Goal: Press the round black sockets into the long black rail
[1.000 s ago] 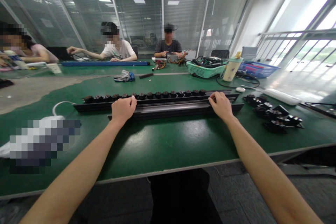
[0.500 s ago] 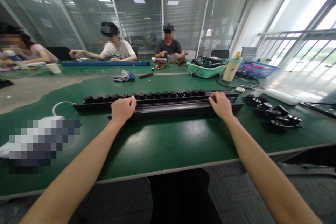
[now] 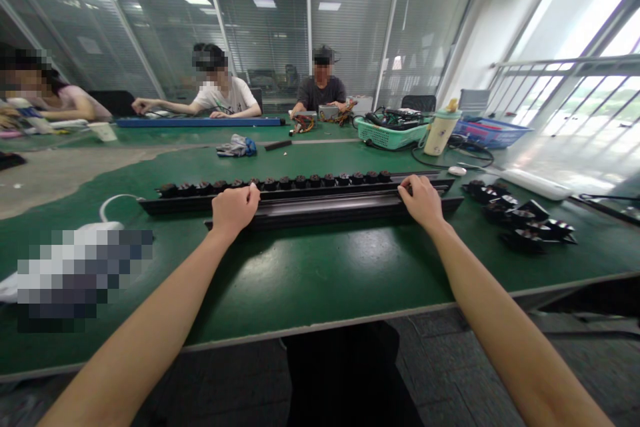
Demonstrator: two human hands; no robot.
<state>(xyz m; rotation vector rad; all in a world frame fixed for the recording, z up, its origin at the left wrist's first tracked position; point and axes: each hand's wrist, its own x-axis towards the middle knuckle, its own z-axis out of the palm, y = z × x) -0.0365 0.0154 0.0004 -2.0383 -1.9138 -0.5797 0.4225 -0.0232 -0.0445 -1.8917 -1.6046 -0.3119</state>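
Observation:
A long black rail (image 3: pixel 330 207) lies crosswise on the green table (image 3: pixel 320 280). Near its left end my left hand (image 3: pixel 236 208) is closed on it, thumb on top. My right hand (image 3: pixel 421 199) grips the same rail toward its right end, with fingers bent over the edge. Just behind lies a second black rail (image 3: pixel 175 205), partly hidden by the first. Along its far side stands a row of several small black parts (image 3: pixel 300 181). More black parts (image 3: pixel 535 220) are heaped to the right of my right hand.
Behind are a green basket (image 3: pixel 393 135) of cables, a cream cup (image 3: pixel 441 133), a blue basket (image 3: pixel 495 133) and a grey-blue cloth (image 3: pixel 237 145). A blurred white object (image 3: pixel 75 260) sits at left. Across the table sit several people, near a long blue bar (image 3: pixel 200 123).
My hands and the rails have stayed in place. Across the table, the person in dark clothing has lowered a hand toward the wired parts, and the person at far left has shifted slightly.

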